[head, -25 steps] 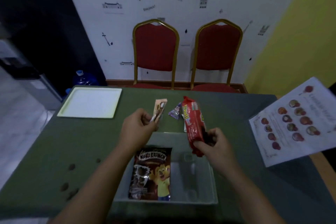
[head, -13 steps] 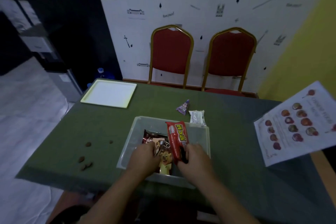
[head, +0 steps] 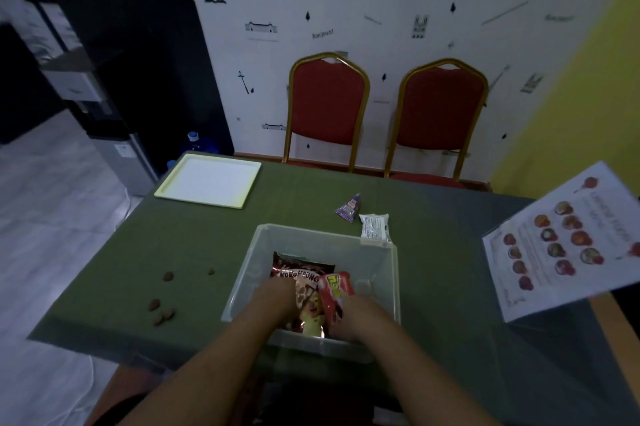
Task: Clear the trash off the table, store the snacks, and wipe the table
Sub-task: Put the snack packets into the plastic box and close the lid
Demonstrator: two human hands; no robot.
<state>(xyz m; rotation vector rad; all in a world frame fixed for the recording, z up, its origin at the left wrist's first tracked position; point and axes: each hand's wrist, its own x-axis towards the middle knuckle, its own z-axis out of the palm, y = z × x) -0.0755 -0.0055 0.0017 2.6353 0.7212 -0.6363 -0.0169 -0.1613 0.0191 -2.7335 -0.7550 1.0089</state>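
Observation:
A clear plastic bin (head: pixel 381 252) stands on the green table (head: pixel 173 252) near its front edge. Inside it lies a Koko Krunch bag (head: pixel 298 270). My right hand (head: pixel 356 318) is down in the bin, closed on a red snack packet (head: pixel 336 294) that stands tilted against the bag. My left hand (head: pixel 273 301) rests on the bag with fingers curled; anything under it is hidden. Just behind the bin lie a purple triangular wrapper (head: pixel 349 209) and a small white packet (head: pixel 374 226). Brown crumbs (head: pixel 162 311) dot the table's front left.
A white tray (head: pixel 207 180) sits at the back left corner. A printed sheet (head: pixel 561 242) overhangs the table's right side. Two red chairs (head: pixel 329 103) stand against the far wall. A water dispenser (head: pixel 114 145) and a blue bottle (head: pixel 197 143) stand on the floor at left.
Both hands came back from the middle of the table and went down into the bin. The red packet went in with my right hand; the small packet in my left hand is out of sight.

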